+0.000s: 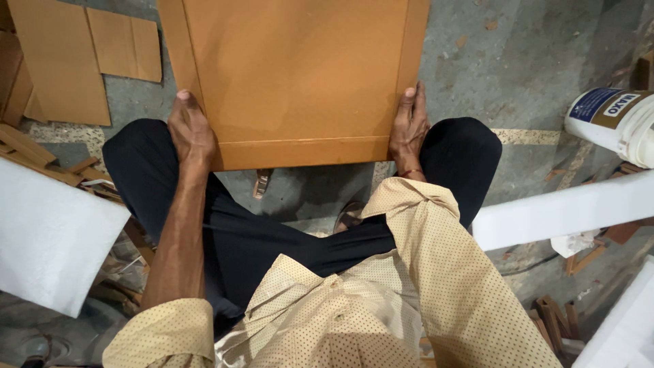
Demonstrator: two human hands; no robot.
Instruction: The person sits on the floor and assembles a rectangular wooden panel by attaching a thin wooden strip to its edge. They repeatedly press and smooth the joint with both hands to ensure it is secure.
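A large orange-brown board panel (293,75) with a framed edge rests across my knees, its near edge toward me. My left hand (191,133) grips the panel's near left corner, thumb on top. At the near right edge my right hand (409,126) holds the panel, fingers along its side. I sit with dark trousers and a dotted beige shirt; a sandal shows on the floor below the panel.
Flat brown board pieces (68,54) lie on the concrete floor at the upper left. White foam sheets lie at the left (48,238) and right (565,211). A white plastic bucket (613,123) stands at the right. Wood offcuts (552,320) are scattered at lower right.
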